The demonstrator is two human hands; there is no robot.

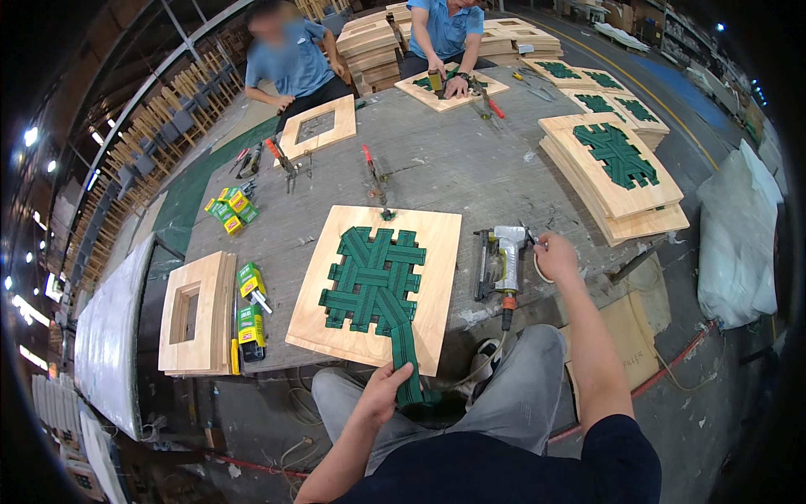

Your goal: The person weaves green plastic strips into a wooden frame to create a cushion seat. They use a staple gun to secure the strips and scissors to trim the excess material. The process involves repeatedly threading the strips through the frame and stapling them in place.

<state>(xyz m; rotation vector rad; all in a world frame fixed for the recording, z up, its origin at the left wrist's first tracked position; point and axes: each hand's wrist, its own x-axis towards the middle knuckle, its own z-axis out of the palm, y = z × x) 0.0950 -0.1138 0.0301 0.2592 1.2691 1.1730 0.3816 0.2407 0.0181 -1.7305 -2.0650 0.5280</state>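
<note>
The fisheye camera looks from the wearer's head, above the near edge of the table (327,181), facing down and forward across it. The lap (529,370) before that edge, the left hand (390,393) and the right hand (556,256) are close to the lens; two people (445,34) beyond the table's far edge are farther off. The wide view also takes in floor (688,395) right of the table.

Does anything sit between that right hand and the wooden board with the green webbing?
Yes, a silver air tool lies on the table between the right hand and the wooden board. Nothing visible separates the left hand from the green strap it holds.
</note>
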